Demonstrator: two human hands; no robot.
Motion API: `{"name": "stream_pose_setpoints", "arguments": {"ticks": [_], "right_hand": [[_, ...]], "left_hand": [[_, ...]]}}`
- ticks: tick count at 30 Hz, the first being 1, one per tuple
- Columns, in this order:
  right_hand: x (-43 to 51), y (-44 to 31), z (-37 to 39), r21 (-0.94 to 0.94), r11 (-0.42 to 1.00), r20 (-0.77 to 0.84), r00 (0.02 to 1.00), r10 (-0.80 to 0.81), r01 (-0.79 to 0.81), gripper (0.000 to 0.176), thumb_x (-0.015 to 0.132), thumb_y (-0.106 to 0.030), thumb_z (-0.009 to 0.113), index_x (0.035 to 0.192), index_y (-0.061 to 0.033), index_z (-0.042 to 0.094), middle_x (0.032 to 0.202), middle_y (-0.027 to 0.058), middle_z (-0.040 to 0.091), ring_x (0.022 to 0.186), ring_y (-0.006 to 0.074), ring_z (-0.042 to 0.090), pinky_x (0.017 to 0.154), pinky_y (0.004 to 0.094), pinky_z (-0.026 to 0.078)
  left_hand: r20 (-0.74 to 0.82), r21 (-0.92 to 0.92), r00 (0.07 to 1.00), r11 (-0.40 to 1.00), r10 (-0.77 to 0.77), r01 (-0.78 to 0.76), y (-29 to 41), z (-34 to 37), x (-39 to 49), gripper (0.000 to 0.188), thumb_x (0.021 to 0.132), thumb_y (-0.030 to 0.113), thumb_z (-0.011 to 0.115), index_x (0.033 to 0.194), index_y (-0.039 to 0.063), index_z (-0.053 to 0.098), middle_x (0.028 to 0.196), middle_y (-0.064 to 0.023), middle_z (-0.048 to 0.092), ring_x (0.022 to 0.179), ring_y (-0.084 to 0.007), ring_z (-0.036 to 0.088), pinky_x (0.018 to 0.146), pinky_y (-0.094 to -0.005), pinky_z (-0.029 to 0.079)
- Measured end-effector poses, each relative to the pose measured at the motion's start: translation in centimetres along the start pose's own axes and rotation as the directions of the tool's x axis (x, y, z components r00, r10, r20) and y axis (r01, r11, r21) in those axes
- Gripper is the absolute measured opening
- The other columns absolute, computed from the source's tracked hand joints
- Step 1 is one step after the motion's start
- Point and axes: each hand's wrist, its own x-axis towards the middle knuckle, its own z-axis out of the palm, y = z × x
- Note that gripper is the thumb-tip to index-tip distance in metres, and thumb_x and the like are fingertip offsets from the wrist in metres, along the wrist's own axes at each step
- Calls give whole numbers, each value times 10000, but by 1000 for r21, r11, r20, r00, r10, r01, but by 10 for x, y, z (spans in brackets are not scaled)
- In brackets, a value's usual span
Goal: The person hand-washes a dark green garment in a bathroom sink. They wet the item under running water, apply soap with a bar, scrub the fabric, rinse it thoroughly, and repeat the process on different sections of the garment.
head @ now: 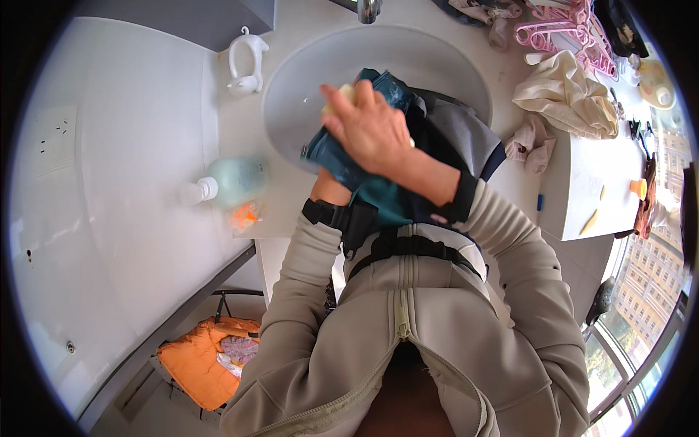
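My right hand grips a pale yellow bar, apparently soap, against wet dark teal cloth. Beneath that cloth is my left hand, mostly covered by it; only the wrist end shows. The teal cloth belongs to a garment bunched over the near side of the oval washbasin, with black and grey parts spread to the right. A chrome tap stands at the basin's far edge.
Left of the basin are a white ceramic holder and a pump bottle. Pink hangers, a cream cloth and a pale pink cloth lie at right. An orange padded garment sits low at left; windows are far right.
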Motion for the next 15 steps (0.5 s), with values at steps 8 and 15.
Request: {"name": "stream_pose_setpoints", "arguments": {"ticks": [8,15], "right_hand": [[7,13,-3,89,993,-36,996,83,-80,449,941,-412,444,1313,-162,458,1056,242,520,979,402,569,817,462,480],[19,50,-2,181,916,-3,931,365,-358,536,941,-482,408,1366,-156,396,1210,262,481,1087,408,535,912,496,441]], "left_hand": [[-444,32,871,968,-208,248,15,17,10,770,947,620,244,1459,45,248,1437,-150,371,1305,-297,378,1071,-433,329],[-340,-317,862,908,-377,272,8,24,15,874,915,681,239,1477,16,172,1512,-186,243,1386,-326,262,1138,-436,219]]}}
